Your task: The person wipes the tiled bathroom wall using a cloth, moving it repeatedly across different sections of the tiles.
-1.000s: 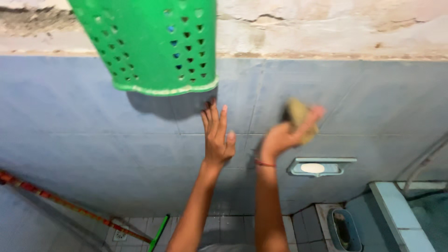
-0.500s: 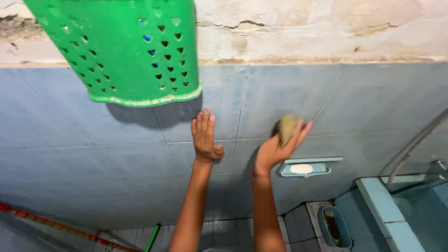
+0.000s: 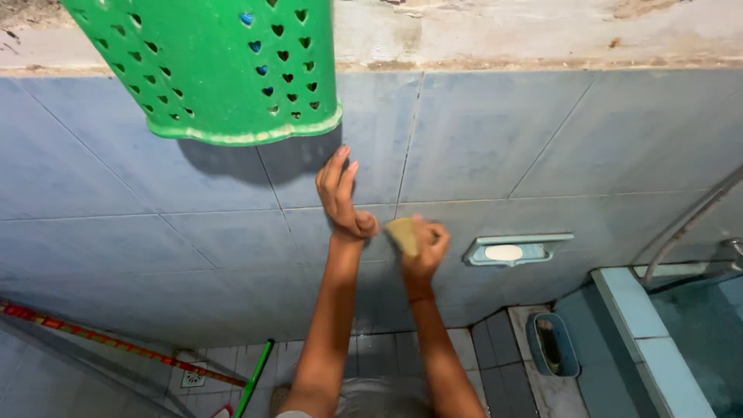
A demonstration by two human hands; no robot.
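My left hand (image 3: 340, 193) lies flat against the blue tiled wall (image 3: 511, 139), fingers together and pointing up, just below a green perforated basket (image 3: 224, 70). My right hand (image 3: 424, 248) is shut on a yellowish sponge (image 3: 402, 234) and presses it to the wall tile right beside my left wrist. A thin band sits around my right wrist.
A wall-mounted soap dish (image 3: 515, 250) holding a white soap bar sits right of my right hand. A blue water tank (image 3: 658, 333) and a metal pipe (image 3: 689, 224) are at the lower right. A small blue dipper (image 3: 551, 344), a green handle (image 3: 254, 377) and a red strip (image 3: 101, 340) lie lower down.
My right hand with the sponge has slid down and left along the wall, ending close to my left wrist. My left hand stays flat on the tile.
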